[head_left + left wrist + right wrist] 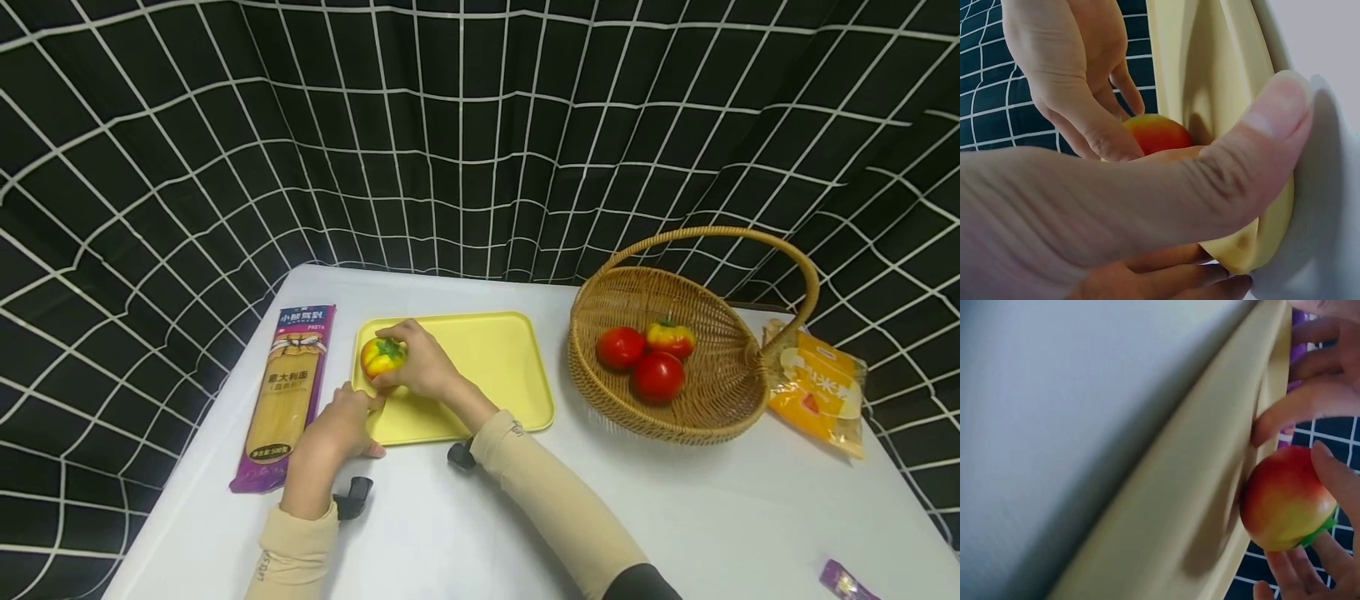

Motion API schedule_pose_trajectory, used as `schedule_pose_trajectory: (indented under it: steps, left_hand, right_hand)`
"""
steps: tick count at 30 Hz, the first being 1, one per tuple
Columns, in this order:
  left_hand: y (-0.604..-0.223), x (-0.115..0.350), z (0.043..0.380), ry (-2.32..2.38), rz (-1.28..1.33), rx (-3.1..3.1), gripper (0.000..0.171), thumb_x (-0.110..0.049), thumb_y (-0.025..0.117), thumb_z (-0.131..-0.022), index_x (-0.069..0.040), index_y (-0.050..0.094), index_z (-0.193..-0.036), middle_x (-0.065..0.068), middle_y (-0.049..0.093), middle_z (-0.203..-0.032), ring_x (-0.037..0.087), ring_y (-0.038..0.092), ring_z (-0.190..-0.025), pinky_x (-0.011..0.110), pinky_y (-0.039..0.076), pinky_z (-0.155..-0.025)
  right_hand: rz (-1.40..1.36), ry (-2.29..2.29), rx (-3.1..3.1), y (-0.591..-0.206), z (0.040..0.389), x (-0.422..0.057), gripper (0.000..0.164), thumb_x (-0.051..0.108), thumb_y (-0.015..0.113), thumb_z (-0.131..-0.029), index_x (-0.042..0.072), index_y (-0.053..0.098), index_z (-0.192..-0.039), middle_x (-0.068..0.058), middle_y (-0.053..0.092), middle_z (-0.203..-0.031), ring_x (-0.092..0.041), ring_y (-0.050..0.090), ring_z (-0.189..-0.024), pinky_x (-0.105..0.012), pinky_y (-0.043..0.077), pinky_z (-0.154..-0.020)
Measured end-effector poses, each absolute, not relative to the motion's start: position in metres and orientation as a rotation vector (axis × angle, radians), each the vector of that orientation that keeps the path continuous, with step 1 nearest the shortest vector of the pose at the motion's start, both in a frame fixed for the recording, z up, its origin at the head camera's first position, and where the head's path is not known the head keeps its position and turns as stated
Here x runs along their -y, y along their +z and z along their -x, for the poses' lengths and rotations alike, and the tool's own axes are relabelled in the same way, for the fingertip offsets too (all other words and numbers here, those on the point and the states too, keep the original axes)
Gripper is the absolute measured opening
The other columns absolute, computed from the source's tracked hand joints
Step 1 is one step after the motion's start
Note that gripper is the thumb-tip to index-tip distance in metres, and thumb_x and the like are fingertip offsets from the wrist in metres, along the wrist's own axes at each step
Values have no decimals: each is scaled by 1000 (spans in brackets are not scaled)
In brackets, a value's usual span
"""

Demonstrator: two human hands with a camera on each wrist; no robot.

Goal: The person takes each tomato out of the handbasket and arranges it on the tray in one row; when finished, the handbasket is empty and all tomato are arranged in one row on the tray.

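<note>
In the head view my right hand (420, 360) holds a red-and-yellow bell pepper (378, 358) with a green stem cap at the left end of a yellow tray (480, 375). Its thumb and fingers curl round the pepper's side, plain in the right wrist view, where the pepper (1285, 500) overlaps the tray wall. My left hand (337, 425) rests at the tray's near left corner. One finger reaches over the rim close to the pepper; the thumb stretches along the front side, as the left wrist view shows.
A pasta packet (288, 392) lies left of the tray. To the right stands a wicker basket (720, 392) with a tall handle, holding two red tomatoes (658, 377) and another bell pepper (670, 338). Behind it lies an orange bag (821, 387); a small purple packet (843, 579) is near right.
</note>
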State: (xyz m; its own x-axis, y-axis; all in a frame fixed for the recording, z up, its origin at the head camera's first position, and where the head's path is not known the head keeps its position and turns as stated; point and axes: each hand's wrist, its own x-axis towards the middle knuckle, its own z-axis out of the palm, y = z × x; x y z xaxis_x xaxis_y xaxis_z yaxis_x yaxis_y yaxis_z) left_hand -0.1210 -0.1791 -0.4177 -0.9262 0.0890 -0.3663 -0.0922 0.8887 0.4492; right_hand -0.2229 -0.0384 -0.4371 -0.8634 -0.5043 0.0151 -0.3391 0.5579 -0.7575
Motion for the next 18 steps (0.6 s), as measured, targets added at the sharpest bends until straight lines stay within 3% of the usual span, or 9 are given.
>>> schedule_pose_trajectory:
  steps: [7, 18]
  left_hand:
    - [-420, 175, 120, 663, 27, -2665, 78, -8, 90, -81, 0, 57, -151, 51, 13, -161, 67, 24, -150, 78, 40, -112]
    - [-418, 171, 116, 625, 71, -2682, 75, -7, 88, -84, 1, 56, -151, 48, 17, -164, 65, 33, -148, 78, 43, -108]
  right_hand:
    - [733, -1223, -2584, -441, 221, 40, 77, 16, 96, -78, 15, 63, -147, -4, 61, -142, -25, 60, -133, -36, 47, -120]
    - [744, -1173, -2597, -440, 220, 39, 83, 19, 98, -76, 16, 60, -149, -2, 59, -147, -25, 58, -141, -37, 43, -125]
